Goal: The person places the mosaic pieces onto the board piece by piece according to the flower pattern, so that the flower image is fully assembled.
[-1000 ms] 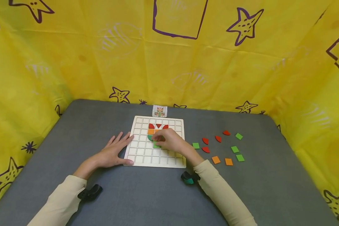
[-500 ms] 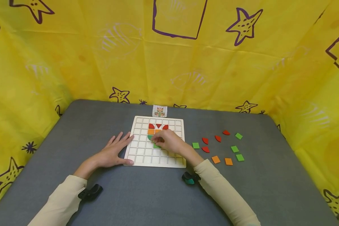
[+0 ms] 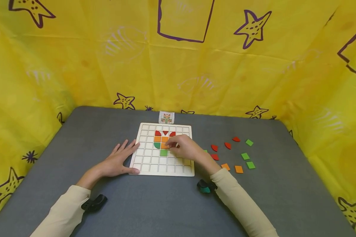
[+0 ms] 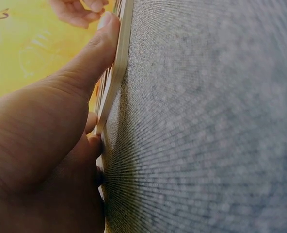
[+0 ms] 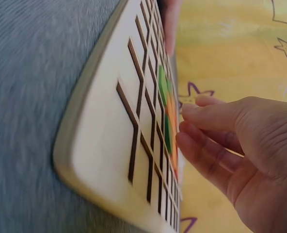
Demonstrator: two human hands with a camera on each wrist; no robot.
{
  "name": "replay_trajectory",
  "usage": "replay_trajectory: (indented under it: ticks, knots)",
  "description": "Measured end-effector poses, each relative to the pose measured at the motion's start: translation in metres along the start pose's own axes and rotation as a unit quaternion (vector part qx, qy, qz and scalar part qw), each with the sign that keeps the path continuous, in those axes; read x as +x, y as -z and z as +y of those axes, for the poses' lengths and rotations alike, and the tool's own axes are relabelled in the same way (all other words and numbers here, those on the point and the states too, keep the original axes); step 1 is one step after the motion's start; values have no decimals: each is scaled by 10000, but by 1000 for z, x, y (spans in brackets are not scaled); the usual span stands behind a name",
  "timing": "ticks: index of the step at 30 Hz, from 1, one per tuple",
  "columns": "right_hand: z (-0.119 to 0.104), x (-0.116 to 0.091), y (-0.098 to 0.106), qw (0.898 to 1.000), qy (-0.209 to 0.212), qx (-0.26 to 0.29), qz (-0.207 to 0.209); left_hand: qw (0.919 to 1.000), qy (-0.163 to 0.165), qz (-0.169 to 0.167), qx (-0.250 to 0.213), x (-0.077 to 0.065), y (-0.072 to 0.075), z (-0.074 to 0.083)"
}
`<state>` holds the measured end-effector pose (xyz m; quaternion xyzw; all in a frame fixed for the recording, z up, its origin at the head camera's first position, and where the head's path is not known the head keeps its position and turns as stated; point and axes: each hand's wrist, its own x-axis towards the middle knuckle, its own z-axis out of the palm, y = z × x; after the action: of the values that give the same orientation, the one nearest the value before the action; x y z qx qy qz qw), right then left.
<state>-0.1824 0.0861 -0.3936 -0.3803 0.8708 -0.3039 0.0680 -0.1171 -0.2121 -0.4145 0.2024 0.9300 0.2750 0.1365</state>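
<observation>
My left hand (image 3: 117, 162) lies with fingers spread at the left edge of the pale wooden grid board (image 3: 146, 168), thumb and fingertips touching its rim. Over the board's middle hovers my right hand (image 3: 185, 148), fingers loosely bent, with nothing seen between thumb and fingers in the right wrist view. Set in the grid are red quarter-circles (image 3: 158, 133), a red triangle (image 3: 165, 133), orange squares (image 3: 157, 139), a green quarter-circle (image 3: 157, 145) and a light green square (image 3: 163, 152). The right wrist view shows another dark green piece (image 5: 167, 133), hidden by the hand in the head view.
Right of the board lie several loose red pieces (image 3: 227, 145), green squares (image 3: 250, 165) and orange squares (image 3: 238, 169). Behind the board rests a small pattern card (image 3: 166, 117). Yellow cloth (image 3: 178, 65) walls the grey table (image 3: 130, 210) at back and sides.
My right hand has lifted off the light green square and shifted slightly right, uncovering it and the orange square above it. My left hand has kept its place.
</observation>
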Motion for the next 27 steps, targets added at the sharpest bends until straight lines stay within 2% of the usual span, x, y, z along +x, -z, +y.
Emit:
replay_trajectory:
  ticks: [13,20,27]
  knots:
    - [28,-29,31,9991,-279,-145,300,10000,40,-37,-77,-1,-1,-5]
    - [47,-49,53,9969,-682,-184,335,10000,33,-40,-74,0,-1,-6]
    - [64,-72,67,9965,-580,-422,429,10000,26,-39,-7,1,-2,-8]
